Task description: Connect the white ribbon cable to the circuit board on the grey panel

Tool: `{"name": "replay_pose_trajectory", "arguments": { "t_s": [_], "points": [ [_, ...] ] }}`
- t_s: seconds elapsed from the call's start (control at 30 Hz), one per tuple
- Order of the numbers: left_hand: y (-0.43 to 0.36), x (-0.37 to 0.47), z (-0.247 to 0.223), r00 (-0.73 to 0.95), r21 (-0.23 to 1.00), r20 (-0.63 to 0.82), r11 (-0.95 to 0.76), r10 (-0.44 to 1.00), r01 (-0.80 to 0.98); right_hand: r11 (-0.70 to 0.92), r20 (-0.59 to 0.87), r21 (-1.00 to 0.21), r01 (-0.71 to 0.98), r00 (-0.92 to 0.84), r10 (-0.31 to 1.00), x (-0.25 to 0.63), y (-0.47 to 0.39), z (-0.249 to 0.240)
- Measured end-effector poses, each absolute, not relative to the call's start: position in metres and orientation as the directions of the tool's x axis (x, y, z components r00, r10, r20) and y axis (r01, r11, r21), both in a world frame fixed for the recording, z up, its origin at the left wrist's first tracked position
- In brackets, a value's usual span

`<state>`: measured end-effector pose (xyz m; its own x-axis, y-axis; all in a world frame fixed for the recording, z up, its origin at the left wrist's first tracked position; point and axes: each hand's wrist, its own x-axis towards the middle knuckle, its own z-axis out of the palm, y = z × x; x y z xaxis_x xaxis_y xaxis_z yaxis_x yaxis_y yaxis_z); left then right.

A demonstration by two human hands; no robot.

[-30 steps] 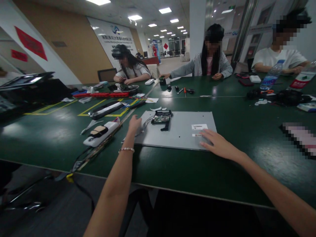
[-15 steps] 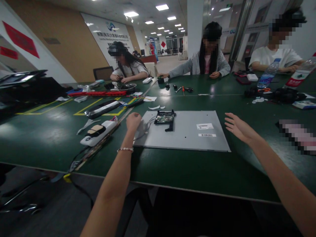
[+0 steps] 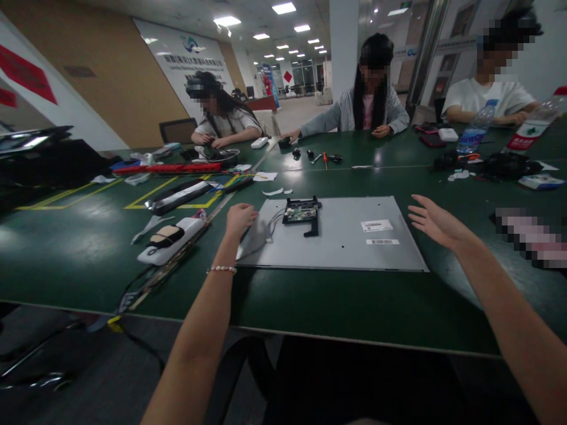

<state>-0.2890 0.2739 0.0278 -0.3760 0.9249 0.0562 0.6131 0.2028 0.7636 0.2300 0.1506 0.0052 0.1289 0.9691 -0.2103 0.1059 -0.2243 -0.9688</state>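
A flat grey metal display panel lies back side up on the green table. Near its far edge sits a small circuit board in a black frame, with grey cables running toward the left side. My left hand is at the panel's left edge, its fingers bent together against it; the fingertips are partly hidden. Beyond the right edge, my right hand hovers apart from the panel with fingers stretched out, holding nothing. Two white labels show on the panel's right half.
A white power strip-like device and a black-and-silver pouch lie left. Beyond the panel are paper scraps and an orange screwdriver. Bottles and a blurred phone-like slab stand and lie right. Three people sit opposite.
The panel has shifted a little to the right on the table, together with my left hand. My right hand has moved slightly right, still open. The view has turned slightly.
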Motion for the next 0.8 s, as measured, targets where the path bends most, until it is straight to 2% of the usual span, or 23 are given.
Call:
{"name": "replay_pose_trajectory", "arguments": {
  "t_s": [0.1,0.2,0.37,0.47,0.57,0.67,0.8],
  "points": [
    [0.273,-0.281,0.03,-0.339,0.841,-0.055,0.226,0.939,0.491,-0.23,-0.212,-0.97,0.086,0.177,0.961,0.237,0.151,0.006],
    [0.273,-0.273,0.03,-0.282,0.825,-0.089,0.229,0.955,0.517,-0.224,-0.197,-0.97,0.094,0.234,0.952,0.242,0.151,0.004],
    [0.272,-0.26,0.031,-0.266,0.807,-0.02,0.173,0.964,0.565,-0.197,-0.131,-0.96,0.199,0.303,0.944,0.248,0.153,-0.007],
    [0.267,-0.252,0.035,-0.245,0.852,-0.071,0.187,0.967,0.489,-0.196,-0.117,-0.947,0.253,0.296,0.948,0.249,0.154,-0.009],
    [0.265,-0.246,0.038,-0.22,0.871,-0.111,0.201,0.969,0.448,-0.215,-0.146,-0.952,0.218,0.293,0.945,0.248,0.152,-0.005],
    [0.265,-0.241,0.033,-0.244,0.88,-0.09,0.192,0.966,0.434,-0.223,-0.166,-0.96,0.171,0.296,0.941,0.248,0.15,0.0],
    [0.263,-0.229,0.023,-0.24,0.891,-0.024,0.129,0.971,0.435,-0.243,-0.147,-0.939,0.244,0.354,0.924,0.255,0.151,-0.003]
  ]
}}
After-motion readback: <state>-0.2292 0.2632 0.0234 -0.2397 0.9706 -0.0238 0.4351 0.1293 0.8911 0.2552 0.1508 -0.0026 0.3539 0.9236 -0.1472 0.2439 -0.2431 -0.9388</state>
